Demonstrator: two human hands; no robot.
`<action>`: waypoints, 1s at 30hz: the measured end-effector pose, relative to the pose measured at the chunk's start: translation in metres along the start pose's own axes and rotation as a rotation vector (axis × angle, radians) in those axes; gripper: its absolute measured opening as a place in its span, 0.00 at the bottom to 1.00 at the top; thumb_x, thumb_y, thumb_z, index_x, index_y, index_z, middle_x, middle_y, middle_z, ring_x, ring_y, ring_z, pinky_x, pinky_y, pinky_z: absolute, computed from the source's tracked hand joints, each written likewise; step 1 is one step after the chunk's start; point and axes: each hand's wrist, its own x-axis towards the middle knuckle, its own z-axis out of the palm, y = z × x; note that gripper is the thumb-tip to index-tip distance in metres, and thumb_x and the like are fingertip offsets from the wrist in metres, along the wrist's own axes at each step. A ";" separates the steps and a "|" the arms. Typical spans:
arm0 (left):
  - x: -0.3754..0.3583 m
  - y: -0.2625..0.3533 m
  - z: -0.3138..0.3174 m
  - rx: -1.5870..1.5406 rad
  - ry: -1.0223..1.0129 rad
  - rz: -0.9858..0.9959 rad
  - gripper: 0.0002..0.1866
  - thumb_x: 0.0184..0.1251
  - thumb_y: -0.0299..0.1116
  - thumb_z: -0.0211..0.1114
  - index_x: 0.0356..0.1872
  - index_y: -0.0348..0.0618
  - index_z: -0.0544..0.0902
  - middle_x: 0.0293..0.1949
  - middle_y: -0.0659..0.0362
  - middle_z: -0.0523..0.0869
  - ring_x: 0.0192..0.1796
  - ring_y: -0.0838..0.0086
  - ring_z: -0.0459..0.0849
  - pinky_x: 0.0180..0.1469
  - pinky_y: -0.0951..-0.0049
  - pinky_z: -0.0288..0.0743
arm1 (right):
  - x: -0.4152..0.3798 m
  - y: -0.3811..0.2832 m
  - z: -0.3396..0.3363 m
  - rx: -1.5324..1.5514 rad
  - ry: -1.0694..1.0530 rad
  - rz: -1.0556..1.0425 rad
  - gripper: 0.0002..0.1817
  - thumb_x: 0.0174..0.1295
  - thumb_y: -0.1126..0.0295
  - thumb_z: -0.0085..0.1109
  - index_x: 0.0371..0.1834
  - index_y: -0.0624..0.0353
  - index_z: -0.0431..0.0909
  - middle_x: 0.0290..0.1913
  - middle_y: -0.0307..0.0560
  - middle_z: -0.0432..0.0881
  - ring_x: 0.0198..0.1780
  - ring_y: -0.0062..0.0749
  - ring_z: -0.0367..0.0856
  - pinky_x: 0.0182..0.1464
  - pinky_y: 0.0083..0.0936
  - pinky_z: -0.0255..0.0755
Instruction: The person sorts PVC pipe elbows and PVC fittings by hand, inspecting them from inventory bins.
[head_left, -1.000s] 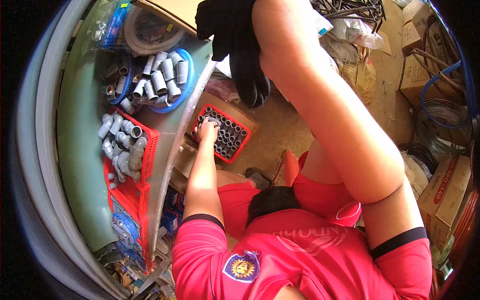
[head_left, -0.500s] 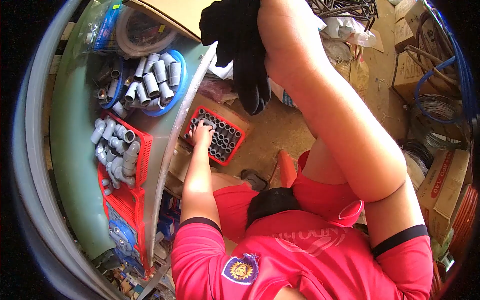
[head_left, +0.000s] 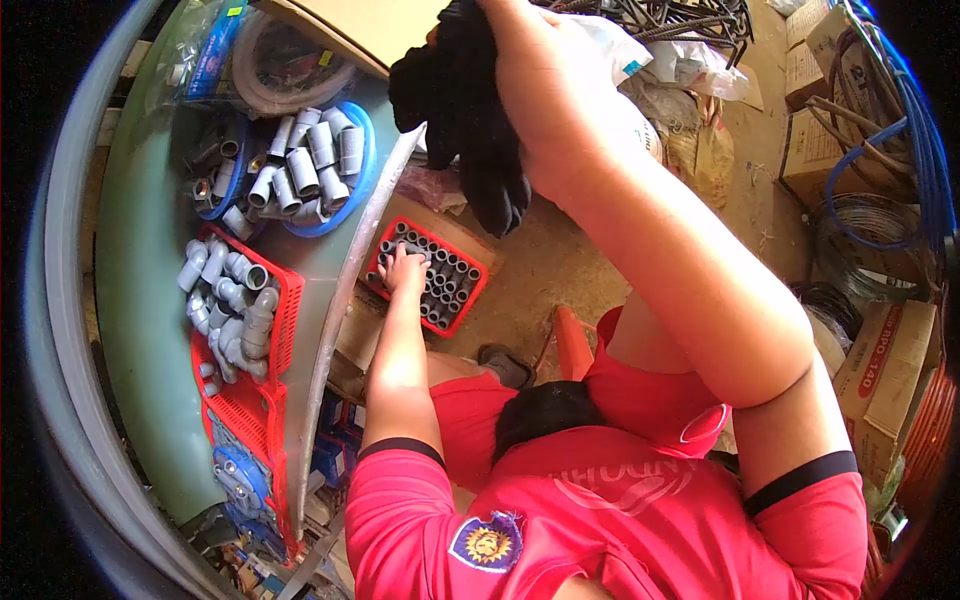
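My left hand (head_left: pixel 403 272) reaches down into a red plastic basket (head_left: pixel 459 322) packed with grey pipe fittings (head_left: pixel 447 285), most standing on end in rows. Its fingers are bent round a grey pipe fitting (head_left: pixel 414 247) lying across the others; the grip is partly hidden. High and close to the camera, my right hand (head_left: pixel 535 75) has a bunched black cloth (head_left: pixel 455 95) hanging from it. Finger-like ends on the cloth resemble a glove. The fingers of this hand are mostly hidden behind it.
On the green table (head_left: pixel 150 300) at left are a blue-rimmed basin (head_left: pixel 362 180) of grey couplings and a red basket (head_left: pixel 290 320) of elbows. A cardboard box (head_left: pixel 885 350) and blue hose coil (head_left: pixel 915 140) stand right. Bent rods (head_left: pixel 690 20) lie at the top.
My right hand and the black cloth have shifted slightly left. My left hand stays at nearly the same spot in the basket.
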 end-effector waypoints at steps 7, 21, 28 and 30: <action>0.005 0.002 -0.005 0.042 -0.121 -0.016 0.14 0.66 0.52 0.68 0.51 0.71 0.89 0.75 0.61 0.65 0.74 0.59 0.65 0.78 0.40 0.44 | 0.001 0.001 0.001 -0.005 0.002 0.046 0.25 0.77 0.48 0.48 0.40 0.61 0.80 0.29 0.43 0.82 0.23 0.25 0.76 0.24 0.23 0.68; -0.060 -0.003 -0.060 -0.640 0.376 0.271 0.11 0.59 0.34 0.72 0.41 0.43 0.89 0.50 0.53 0.88 0.54 0.56 0.84 0.60 0.60 0.76 | -0.023 0.011 0.030 0.191 -0.149 0.023 0.24 0.73 0.47 0.52 0.49 0.61 0.77 0.35 0.52 0.83 0.33 0.38 0.83 0.33 0.34 0.78; -0.250 -0.019 -0.190 -1.406 -0.108 0.596 0.15 0.73 0.37 0.65 0.48 0.33 0.85 0.41 0.54 0.89 0.44 0.70 0.87 0.52 0.68 0.80 | 0.000 0.062 0.044 0.268 -0.116 0.038 0.24 0.72 0.49 0.54 0.53 0.59 0.80 0.49 0.48 0.86 0.49 0.38 0.85 0.58 0.38 0.76; -0.284 -0.058 -0.222 -1.457 0.097 0.638 0.15 0.74 0.37 0.65 0.49 0.33 0.85 0.36 0.56 0.88 0.39 0.72 0.86 0.46 0.71 0.80 | -0.003 0.074 0.051 0.218 -0.069 0.033 0.26 0.71 0.40 0.49 0.41 0.54 0.79 0.34 0.44 0.81 0.33 0.35 0.80 0.39 0.38 0.77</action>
